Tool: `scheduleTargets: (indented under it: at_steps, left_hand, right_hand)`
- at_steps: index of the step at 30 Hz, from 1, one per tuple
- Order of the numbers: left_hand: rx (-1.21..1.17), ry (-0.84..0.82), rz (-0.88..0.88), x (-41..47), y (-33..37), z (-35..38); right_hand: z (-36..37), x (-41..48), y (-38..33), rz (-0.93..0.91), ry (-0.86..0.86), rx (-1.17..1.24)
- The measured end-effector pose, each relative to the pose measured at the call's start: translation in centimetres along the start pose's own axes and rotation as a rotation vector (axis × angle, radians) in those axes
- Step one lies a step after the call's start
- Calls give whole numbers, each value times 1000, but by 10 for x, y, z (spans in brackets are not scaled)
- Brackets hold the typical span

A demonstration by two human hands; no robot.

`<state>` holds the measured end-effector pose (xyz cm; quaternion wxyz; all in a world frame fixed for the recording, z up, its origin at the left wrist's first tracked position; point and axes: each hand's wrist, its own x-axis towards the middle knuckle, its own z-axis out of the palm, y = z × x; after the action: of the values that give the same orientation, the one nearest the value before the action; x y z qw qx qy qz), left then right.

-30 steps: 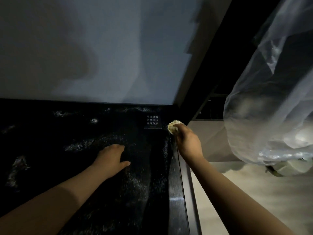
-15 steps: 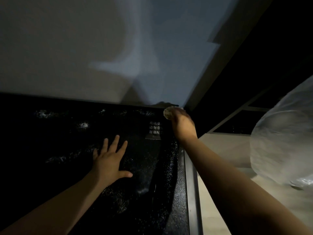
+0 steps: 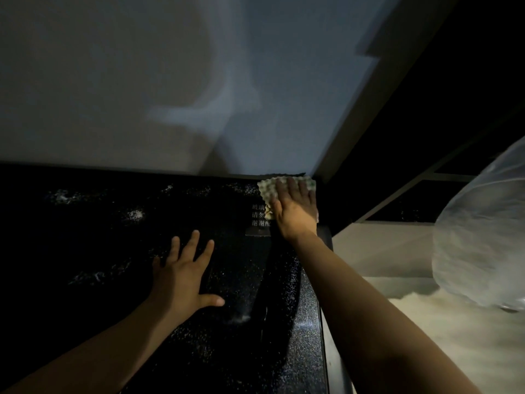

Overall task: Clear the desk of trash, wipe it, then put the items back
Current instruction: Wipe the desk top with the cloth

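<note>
Right hand (image 3: 294,211) flat on cloth (image 3: 268,189) — far-right desk (image 3: 113,237) corner.

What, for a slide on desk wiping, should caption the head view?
Right hand presses a cloth flat into the dark desk's far right corner; left hand rests spread on the desk.

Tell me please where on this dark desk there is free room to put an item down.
The desk is free left of the left hand, up to the wall, and along its near right edge. The far right corner is crowded: the right hand presses the cloth flat there, beside the white-lettered label.
</note>
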<state>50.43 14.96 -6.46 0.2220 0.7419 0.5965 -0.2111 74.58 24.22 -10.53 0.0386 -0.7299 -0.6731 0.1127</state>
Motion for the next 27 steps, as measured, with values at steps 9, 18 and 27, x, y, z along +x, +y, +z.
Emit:
scheduleTargets:
  at_steps: [9,18,27]
  left_hand:
    - [-3,-15,-3,0,0,0]
    - [5,3,2,0,0,1]
    - [-16,24,5,-1,-1,2]
  right_hand:
    - [-4,-2,-3,6,-40,-8]
    - [-1,-41,-4,-3,-54,5]
    - [2,-72,-6,14,-49,26]
